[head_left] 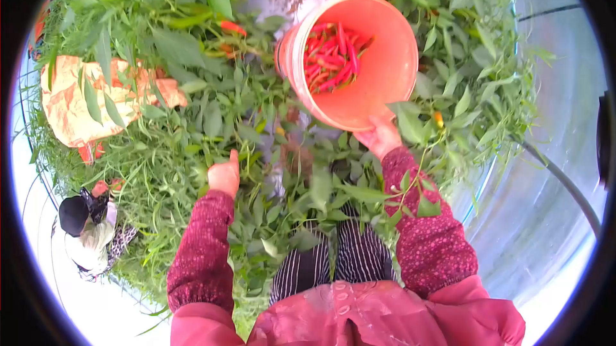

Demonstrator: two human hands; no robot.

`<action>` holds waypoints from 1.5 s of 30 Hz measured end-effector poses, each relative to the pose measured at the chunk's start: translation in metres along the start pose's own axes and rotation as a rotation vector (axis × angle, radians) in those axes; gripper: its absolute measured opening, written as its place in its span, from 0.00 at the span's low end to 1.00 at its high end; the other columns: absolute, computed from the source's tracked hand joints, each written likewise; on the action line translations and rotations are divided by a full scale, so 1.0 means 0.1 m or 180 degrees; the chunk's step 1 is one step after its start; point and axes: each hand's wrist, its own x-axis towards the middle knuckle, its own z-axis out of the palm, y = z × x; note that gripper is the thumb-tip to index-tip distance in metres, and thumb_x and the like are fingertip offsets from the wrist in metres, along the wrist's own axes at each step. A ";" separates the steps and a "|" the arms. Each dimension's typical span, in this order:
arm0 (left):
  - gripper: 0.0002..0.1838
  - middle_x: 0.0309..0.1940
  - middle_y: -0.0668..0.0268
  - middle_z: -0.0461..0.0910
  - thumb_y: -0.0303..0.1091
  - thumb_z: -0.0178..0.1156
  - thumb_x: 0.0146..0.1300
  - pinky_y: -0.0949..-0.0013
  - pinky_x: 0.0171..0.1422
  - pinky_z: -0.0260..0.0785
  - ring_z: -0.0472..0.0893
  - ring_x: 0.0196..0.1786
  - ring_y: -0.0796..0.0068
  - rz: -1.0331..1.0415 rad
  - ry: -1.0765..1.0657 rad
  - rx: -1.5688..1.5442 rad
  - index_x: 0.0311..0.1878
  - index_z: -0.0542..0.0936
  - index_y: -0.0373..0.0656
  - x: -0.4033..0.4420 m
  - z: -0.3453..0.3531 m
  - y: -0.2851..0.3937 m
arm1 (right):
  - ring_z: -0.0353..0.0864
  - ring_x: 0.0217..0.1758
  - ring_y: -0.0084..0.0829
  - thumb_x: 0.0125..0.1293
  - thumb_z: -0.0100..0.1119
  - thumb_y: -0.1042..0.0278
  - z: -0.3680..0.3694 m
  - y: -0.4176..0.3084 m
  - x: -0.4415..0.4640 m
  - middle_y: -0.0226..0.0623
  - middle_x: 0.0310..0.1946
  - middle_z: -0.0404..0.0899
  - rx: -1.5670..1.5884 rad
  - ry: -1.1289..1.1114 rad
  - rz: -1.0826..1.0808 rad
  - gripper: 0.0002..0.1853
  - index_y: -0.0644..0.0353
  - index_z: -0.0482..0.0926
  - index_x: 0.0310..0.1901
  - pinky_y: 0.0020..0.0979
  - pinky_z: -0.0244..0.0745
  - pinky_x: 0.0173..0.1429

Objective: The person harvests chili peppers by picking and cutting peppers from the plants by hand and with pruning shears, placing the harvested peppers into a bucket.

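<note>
An orange-red bucket (391,57), tilted so its inside shows, has red chili peppers (330,57) lying in it. My right hand (380,137) grips the bucket's near rim, thumb and fingers around it. To the left, my left hand (224,174) is held over the green pepper plants (212,112), its fingers curled and one digit pointing up. Whether anything is inside those curled fingers cannot be made out. A red pepper (232,28) hangs among leaves left of the bucket.
An orange sack (77,99) lies on the plants at the upper left. Another person (90,237) in a dark hat is among the plants at the lower left. Plastic sheeting (552,121) with a dark hose (564,182) borders the right side. Leafy branches cross near my right sleeve.
</note>
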 end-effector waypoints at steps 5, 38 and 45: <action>0.28 0.26 0.64 0.80 0.29 0.54 0.55 0.63 0.32 0.74 0.80 0.36 0.63 -0.0148 -0.0374 0.0184 0.62 0.68 0.48 -0.04 -0.17 0.15 | 0.78 0.51 0.33 0.64 0.57 0.63 0.17 -0.04 -0.06 0.28 0.50 0.76 0.0036 -0.0271 -0.0524 0.18 0.45 0.69 0.56 0.42 0.77 0.53; 0.13 0.41 0.55 0.79 0.25 0.51 0.60 0.62 0.45 0.73 0.80 0.38 0.57 0.0570 0.1676 -0.1997 0.48 0.75 0.37 1.98 -1.54 -0.37 | 0.79 0.48 0.38 0.64 0.56 0.49 2.24 -1.65 0.68 0.46 0.52 0.74 -0.0554 -0.0351 -0.1806 0.28 0.62 0.65 0.56 0.35 0.77 0.49; 0.17 0.50 0.53 0.75 0.35 0.57 0.57 0.54 0.57 0.65 0.73 0.52 0.50 0.0963 0.1543 -0.0718 0.48 0.73 0.39 2.99 -1.53 -0.58 | 0.82 0.40 0.29 0.66 0.54 0.62 1.73 -0.41 0.30 0.39 0.42 0.81 -0.0501 -0.0704 -0.0892 0.17 0.61 0.72 0.53 0.28 0.78 0.42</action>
